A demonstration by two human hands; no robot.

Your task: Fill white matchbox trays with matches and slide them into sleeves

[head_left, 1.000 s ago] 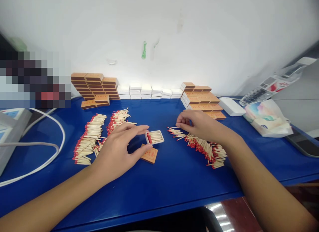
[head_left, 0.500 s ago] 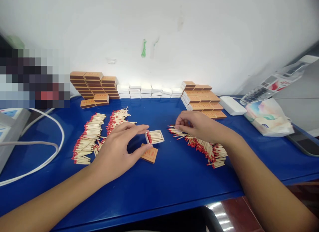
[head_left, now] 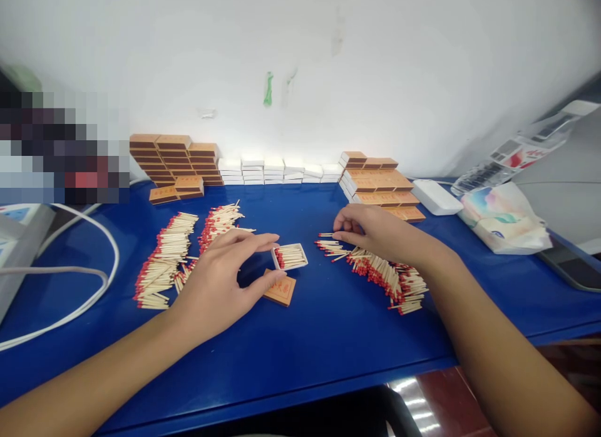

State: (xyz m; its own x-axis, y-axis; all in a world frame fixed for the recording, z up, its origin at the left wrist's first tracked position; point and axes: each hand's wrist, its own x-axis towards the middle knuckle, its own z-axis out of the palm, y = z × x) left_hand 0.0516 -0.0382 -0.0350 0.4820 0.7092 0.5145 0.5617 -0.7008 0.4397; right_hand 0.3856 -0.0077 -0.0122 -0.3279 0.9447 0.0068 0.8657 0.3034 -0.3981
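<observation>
Matches (head_left: 164,255) lay heaped right of a looped white cable (head_left: 118,257), another heap (head_left: 218,227) being partly hidden by the left hand (head_left: 218,274), its thumb and forefinger spread around one end of a match-filled tray (head_left: 295,266) beside a brown sleeve (head_left: 282,291). Farther right, the right hand (head_left: 369,229) partly covered a third heap (head_left: 375,268), fingertips beside a single match (head_left: 325,235), though whether pinching it I couldn't make out; beyond sat a tissue pack (head_left: 504,227) and a dark slab (head_left: 573,265), cut off.
</observation>
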